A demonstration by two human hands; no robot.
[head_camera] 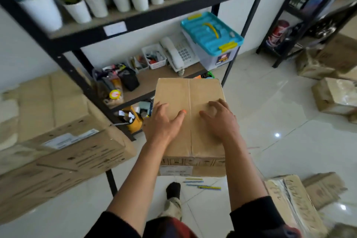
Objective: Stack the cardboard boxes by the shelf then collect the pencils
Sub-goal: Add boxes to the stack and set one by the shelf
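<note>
Beside the black shelf [81,31], head view only: both hands sit on top of a closed cardboard box [188,94]. Left hand [164,121] lies flat, fingers spread and straight, palm down near the centre seam. Right hand [220,120] rests on the lid with fingers bent, tips touching the cardboard; neither hand wraps or pinches anything. Looks like pressing down to settle or square the box, probably on a stack, though whatever is under it is hidden. More boxes lie well apart on the floor at right [335,95] and lower right [291,199], so stacking seems unfinished. Big carton [63,137] stands at left, near the shelf. Pencils [202,184] lie loose on the tiles just below the box's near edge, beside a foot [173,189], not yet collected. Risk: stepping on them.
</note>
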